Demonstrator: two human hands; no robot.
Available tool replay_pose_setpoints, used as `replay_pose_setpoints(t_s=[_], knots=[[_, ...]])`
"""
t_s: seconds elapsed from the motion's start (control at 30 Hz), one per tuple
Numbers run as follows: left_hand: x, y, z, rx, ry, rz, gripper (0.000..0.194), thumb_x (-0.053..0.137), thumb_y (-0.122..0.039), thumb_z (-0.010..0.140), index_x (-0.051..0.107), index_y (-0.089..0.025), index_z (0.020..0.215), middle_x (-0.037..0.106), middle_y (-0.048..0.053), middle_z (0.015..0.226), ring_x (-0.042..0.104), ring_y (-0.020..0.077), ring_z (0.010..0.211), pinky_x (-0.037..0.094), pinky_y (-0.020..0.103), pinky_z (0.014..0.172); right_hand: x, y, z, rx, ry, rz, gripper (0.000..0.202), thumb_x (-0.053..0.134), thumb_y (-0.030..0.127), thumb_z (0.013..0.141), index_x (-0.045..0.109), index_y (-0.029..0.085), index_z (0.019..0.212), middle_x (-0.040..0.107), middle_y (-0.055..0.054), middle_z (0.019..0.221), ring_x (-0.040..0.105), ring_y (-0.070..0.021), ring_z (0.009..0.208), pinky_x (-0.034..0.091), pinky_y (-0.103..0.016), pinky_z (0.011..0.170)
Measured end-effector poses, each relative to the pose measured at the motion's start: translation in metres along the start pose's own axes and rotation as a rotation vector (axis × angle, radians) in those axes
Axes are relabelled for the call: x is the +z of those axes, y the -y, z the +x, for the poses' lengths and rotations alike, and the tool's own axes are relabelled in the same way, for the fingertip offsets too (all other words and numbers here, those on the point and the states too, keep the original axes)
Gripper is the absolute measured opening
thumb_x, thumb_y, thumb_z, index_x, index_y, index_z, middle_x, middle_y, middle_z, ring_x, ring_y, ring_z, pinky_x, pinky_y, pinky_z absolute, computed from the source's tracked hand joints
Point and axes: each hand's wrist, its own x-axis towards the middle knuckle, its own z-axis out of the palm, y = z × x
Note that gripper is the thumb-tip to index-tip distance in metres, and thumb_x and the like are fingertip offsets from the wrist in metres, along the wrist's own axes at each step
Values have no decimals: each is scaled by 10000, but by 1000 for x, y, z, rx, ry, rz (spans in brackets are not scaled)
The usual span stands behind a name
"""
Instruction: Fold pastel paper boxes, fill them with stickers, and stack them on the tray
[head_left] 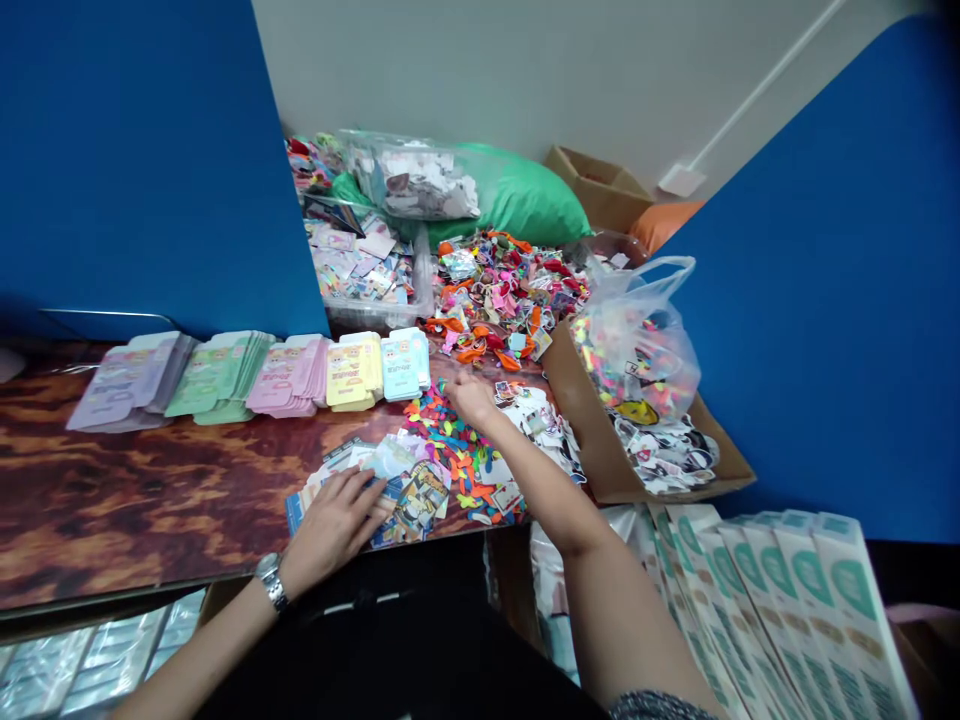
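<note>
Left hand (337, 525) lay flat, palm down, fingers (373, 490) spread, on a loose pile of printed cards (409, 490) at the near edge of the wood-grain surface (150, 490). It pressed on them, gripped nothing. A watch (270, 578) sat on that wrist.

Right hand (472, 398) reached further out, over the heap of small coloured pieces (450, 445) just right of the cards. Its fingers were curled down onto the heap's far edge; couldn't tell whether they had pinched a piece.

A row of flat pastel packets (262, 375) in purple, green, pink, yellow and blue stood along the back of the surface, just left of the right hand. Behind it lay a bigger mixed pile of bright bits (502, 290) and a clear tray of cards (360, 270). An open cardboard box (592, 440) to the right carried a clear plastic bag (637, 340) of neon pieces. White-and-green cartons (787, 590) were stacked at lower right. Blue panels (135, 150) stood on both sides.
</note>
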Motion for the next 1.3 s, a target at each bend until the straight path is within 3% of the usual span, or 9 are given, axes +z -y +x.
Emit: replay_pose_setpoints(t_s=[0.23, 0.37, 0.53, 0.63, 0.83, 0.93, 1.07, 1.17, 1.3], knots=[[1, 17, -25, 15, -13, 37, 567, 520, -501, 911, 486, -254, 1420, 465, 131, 1483, 404, 356, 1381, 389, 565, 1109, -48, -38, 8, 15, -93, 120, 414, 347, 314, 1005, 592, 258, 1333, 675, -50, 1232, 641, -199, 1058, 493, -290, 899], [0, 20, -39, 10, 36, 87, 708, 545, -579, 869, 398, -257, 1482, 348, 159, 1556, 268, 404, 1456, 290, 626, 1141, -57, -51, 1, 193, -381, 210, 567, 382, 299, 972, 350, 145, 1517, 557, -150, 1388, 574, -275, 1193, 465, -395, 995], [13, 19, -40, -10, 60, 118, 712, 523, -580, 884, 329, -300, 1509, 253, 158, 1598, 179, 422, 1483, 222, 664, 1142, -6, 12, -50, -297, -275, 364, 402, 429, 394, 993, 623, 197, 1285, 670, -88, 1238, 608, -216, 1137, 485, -354, 999], [21, 18, -34, 0, 52, 137, 723, 519, -580, 888, 289, -317, 1521, 239, 157, 1603, 169, 434, 1481, 215, 674, 1135, 39, 63, -83, -513, -304, 245, 513, 535, 487, 942, 566, 200, 1366, 541, -132, 1419, 498, -292, 1284, 422, -462, 1075], [23, 19, -15, 50, -18, 115, 779, 553, -592, 861, 332, -219, 1508, 305, 186, 1569, 243, 391, 1468, 295, 612, 1144, 89, 98, -89, -568, -480, 206, 402, 561, 367, 940, 613, 189, 1297, 614, -142, 1310, 507, -300, 1254, 410, -537, 1064], [19, 22, -16, 33, -157, 98, 673, 536, -461, 912, 328, -211, 1502, 355, 158, 1550, 301, 320, 1458, 343, 536, 1155, 63, 82, -78, -580, -541, 174, 415, 569, 366, 934, 597, 194, 1311, 597, -130, 1334, 500, -285, 1261, 401, -520, 1079], [25, 47, -25, 26, -306, 45, 515, 511, -356, 936, 422, -271, 1436, 501, 101, 1450, 464, 276, 1352, 462, 454, 1084, -20, 17, -71, -347, -752, -45, 357, 563, 304, 940, 616, 233, 1286, 612, -99, 1311, 488, -251, 1272, 342, -479, 1126], [41, 71, -21, 104, -338, -21, 478, 487, -351, 934, 461, -292, 1408, 540, 81, 1414, 517, 287, 1299, 488, 440, 1061, -90, -58, -91, 93, -837, -229, 354, 524, 273, 957, 621, 213, 1293, 586, -122, 1335, 465, -263, 1279, 309, -473, 1123], [50, 70, -14, 290, -310, -131, 519, 500, -258, 919, 442, -374, 1421, 586, 35, 1365, 516, 293, 1306, 416, 481, 1131, -151, -138, -169, 672, -667, -311, 434, 399, 331, 1011, 556, 167, 1381, 504, -152, 1426, 424, -257, 1247, 314, -404, 1061]])
